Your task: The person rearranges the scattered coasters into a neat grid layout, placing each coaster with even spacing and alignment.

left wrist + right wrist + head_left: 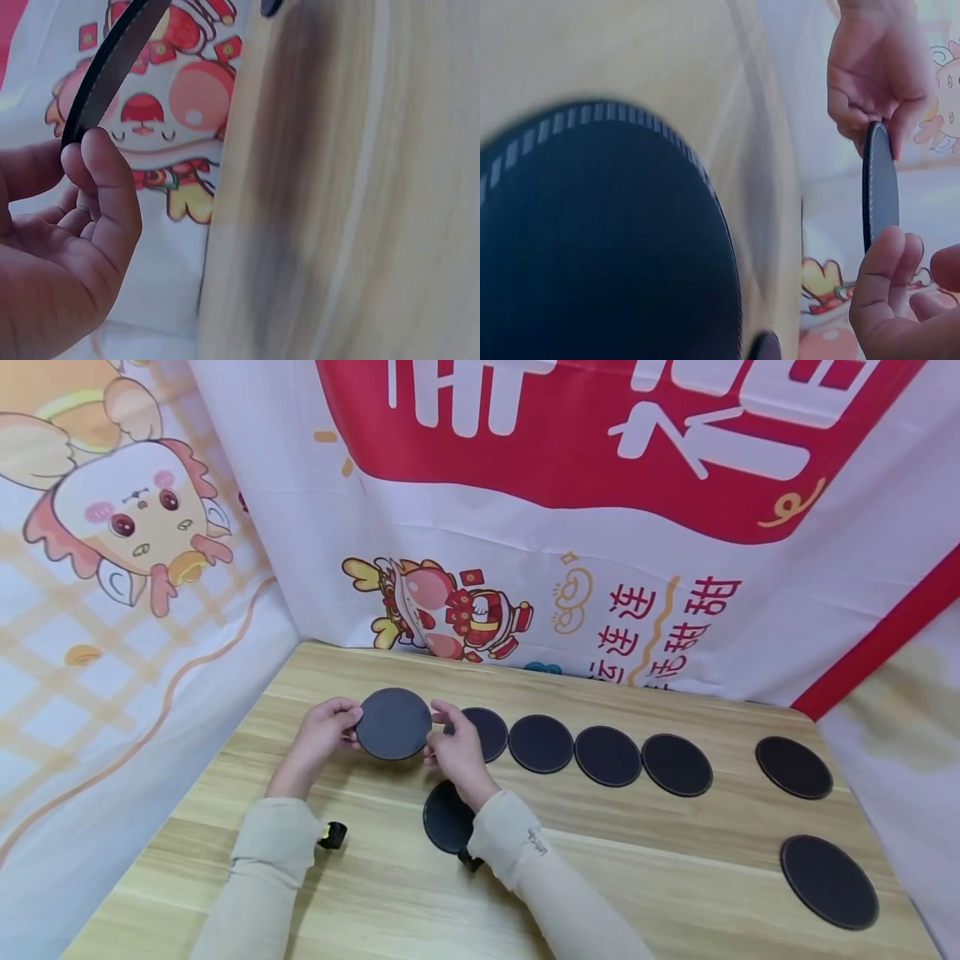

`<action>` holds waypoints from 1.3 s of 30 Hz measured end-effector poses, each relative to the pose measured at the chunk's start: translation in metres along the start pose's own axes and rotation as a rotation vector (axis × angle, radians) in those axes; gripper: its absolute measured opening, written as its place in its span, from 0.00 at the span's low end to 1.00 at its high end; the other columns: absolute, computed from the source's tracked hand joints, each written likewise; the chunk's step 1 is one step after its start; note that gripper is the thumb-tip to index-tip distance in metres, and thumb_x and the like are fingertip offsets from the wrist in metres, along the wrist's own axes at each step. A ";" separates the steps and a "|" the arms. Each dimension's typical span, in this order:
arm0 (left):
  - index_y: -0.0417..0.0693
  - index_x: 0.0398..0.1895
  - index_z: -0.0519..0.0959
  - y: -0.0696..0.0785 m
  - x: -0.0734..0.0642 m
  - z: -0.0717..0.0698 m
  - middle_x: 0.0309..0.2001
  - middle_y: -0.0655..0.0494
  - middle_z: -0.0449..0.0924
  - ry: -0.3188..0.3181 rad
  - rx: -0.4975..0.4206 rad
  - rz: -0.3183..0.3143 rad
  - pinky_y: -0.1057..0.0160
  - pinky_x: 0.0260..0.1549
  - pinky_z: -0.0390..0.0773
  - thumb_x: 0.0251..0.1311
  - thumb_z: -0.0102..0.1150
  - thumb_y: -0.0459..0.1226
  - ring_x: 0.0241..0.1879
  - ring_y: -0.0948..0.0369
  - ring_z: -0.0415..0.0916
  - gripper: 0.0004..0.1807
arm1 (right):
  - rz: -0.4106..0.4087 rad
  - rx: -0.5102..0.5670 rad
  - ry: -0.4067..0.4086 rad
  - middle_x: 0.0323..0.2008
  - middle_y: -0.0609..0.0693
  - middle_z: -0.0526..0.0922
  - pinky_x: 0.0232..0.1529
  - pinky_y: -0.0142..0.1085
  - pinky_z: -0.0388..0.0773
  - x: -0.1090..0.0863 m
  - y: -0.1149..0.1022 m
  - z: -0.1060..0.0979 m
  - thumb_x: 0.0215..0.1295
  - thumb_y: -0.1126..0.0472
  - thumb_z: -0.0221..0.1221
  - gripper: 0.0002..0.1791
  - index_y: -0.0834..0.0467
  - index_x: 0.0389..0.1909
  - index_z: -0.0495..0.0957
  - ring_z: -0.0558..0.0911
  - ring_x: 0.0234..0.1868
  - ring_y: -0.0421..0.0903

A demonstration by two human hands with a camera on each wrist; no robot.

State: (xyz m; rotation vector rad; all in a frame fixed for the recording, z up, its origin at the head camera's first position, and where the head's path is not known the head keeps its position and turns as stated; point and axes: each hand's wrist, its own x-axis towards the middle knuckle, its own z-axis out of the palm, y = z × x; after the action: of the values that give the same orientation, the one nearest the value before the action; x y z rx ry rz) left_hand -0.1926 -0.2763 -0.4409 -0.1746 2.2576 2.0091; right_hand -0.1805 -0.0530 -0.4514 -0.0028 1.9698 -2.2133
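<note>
A round black coaster (393, 724) with a stitched rim is held above the table's left back part. My left hand (327, 731) pinches its left edge between thumb and fingers; the left wrist view shows the coaster's rim (101, 79) in that grip. At the opposite edge, my right hand (457, 747) touches the coaster with its fingertips (887, 238), its thumb standing apart. Under the right wrist, another coaster (446, 817) lies on the table, partly covered by the sleeve. Just right of the hand a coaster (489, 735) begins a row, its left side partly hidden.
The row continues with three coasters, the middle one (608, 756) among them. Two more coasters lie at the right, one behind (793, 767) and one nearer (828, 882). Printed cloth (480, 518) hangs behind the wooden table (637, 868). Small black wrist devices (334, 835) sit by the sleeves.
</note>
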 end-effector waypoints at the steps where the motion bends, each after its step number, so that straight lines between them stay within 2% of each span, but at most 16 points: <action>1: 0.24 0.52 0.70 0.002 -0.001 0.002 0.29 0.55 0.74 -0.007 -0.007 0.009 0.62 0.32 0.83 0.76 0.48 0.32 0.26 0.65 0.73 0.14 | -0.013 -0.007 0.000 0.54 0.57 0.75 0.30 0.43 0.83 0.000 -0.001 -0.003 0.66 0.77 0.51 0.30 0.57 0.68 0.72 0.77 0.25 0.49; 6: 0.24 0.51 0.70 0.009 -0.006 0.016 0.28 0.54 0.73 -0.043 -0.026 0.041 0.57 0.34 0.84 0.76 0.47 0.31 0.26 0.64 0.72 0.13 | -0.042 -0.093 -0.005 0.43 0.54 0.74 0.22 0.36 0.75 0.000 -0.006 -0.021 0.72 0.71 0.54 0.25 0.58 0.69 0.72 0.71 0.21 0.45; 11: 0.24 0.51 0.70 0.012 -0.012 0.029 0.28 0.55 0.74 -0.092 -0.058 0.057 0.58 0.34 0.83 0.75 0.47 0.30 0.26 0.64 0.72 0.13 | -0.037 -0.209 -0.049 0.39 0.54 0.74 0.19 0.39 0.75 -0.006 -0.008 -0.039 0.75 0.66 0.55 0.24 0.51 0.70 0.73 0.70 0.19 0.45; 13: 0.25 0.51 0.70 0.014 -0.013 0.034 0.28 0.55 0.75 -0.111 -0.069 0.057 0.59 0.34 0.83 0.75 0.48 0.30 0.27 0.64 0.73 0.12 | -0.033 -0.220 -0.081 0.36 0.56 0.75 0.18 0.39 0.76 -0.010 -0.009 -0.047 0.76 0.64 0.54 0.25 0.49 0.72 0.71 0.69 0.16 0.46; 17: 0.25 0.54 0.70 0.015 -0.015 0.046 0.29 0.55 0.76 -0.144 -0.078 0.069 0.60 0.34 0.84 0.76 0.49 0.30 0.27 0.64 0.74 0.13 | -0.034 -0.211 -0.140 0.32 0.65 0.79 0.15 0.36 0.75 -0.018 -0.012 -0.063 0.79 0.64 0.51 0.28 0.47 0.76 0.64 0.68 0.13 0.45; 20: 0.23 0.58 0.69 0.014 -0.016 0.056 0.31 0.55 0.77 -0.162 -0.080 0.090 0.59 0.35 0.85 0.75 0.50 0.29 0.26 0.64 0.74 0.16 | -0.040 -0.198 -0.167 0.31 0.69 0.80 0.15 0.36 0.76 -0.023 -0.013 -0.073 0.79 0.65 0.49 0.29 0.50 0.78 0.60 0.70 0.12 0.44; 26: 0.28 0.65 0.71 0.011 -0.018 0.075 0.33 0.51 0.75 -0.161 -0.039 0.140 0.57 0.37 0.85 0.74 0.52 0.27 0.28 0.63 0.73 0.20 | -0.012 -0.130 -0.190 0.25 0.60 0.78 0.19 0.38 0.80 -0.031 -0.010 -0.093 0.78 0.67 0.51 0.31 0.49 0.78 0.58 0.72 0.14 0.45; 29: 0.30 0.66 0.72 0.012 -0.020 0.082 0.35 0.48 0.75 -0.182 -0.007 0.166 0.56 0.38 0.85 0.74 0.52 0.28 0.29 0.61 0.74 0.21 | 0.008 -0.090 -0.197 0.25 0.61 0.78 0.21 0.40 0.82 -0.036 -0.010 -0.104 0.77 0.68 0.52 0.33 0.46 0.78 0.58 0.74 0.14 0.45; 35: 0.38 0.74 0.67 0.018 -0.027 0.096 0.35 0.44 0.78 -0.305 0.058 0.210 0.50 0.41 0.85 0.75 0.51 0.31 0.33 0.54 0.81 0.25 | 0.020 -0.036 -0.197 0.31 0.69 0.81 0.24 0.43 0.83 -0.046 -0.013 -0.122 0.77 0.68 0.53 0.35 0.39 0.78 0.58 0.76 0.16 0.46; 39: 0.47 0.79 0.60 0.021 -0.032 0.102 0.33 0.44 0.81 -0.415 0.083 0.201 0.49 0.42 0.85 0.76 0.52 0.33 0.33 0.49 0.83 0.30 | 0.000 -0.020 -0.206 0.31 0.71 0.81 0.25 0.45 0.84 -0.053 -0.014 -0.134 0.77 0.68 0.52 0.36 0.37 0.77 0.58 0.76 0.16 0.47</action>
State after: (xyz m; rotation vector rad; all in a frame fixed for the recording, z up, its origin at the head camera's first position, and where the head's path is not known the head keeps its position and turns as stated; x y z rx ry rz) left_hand -0.1637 -0.1725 -0.4271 0.4514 2.1472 1.8187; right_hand -0.1461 0.0874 -0.4474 -0.2244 1.8806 -2.0985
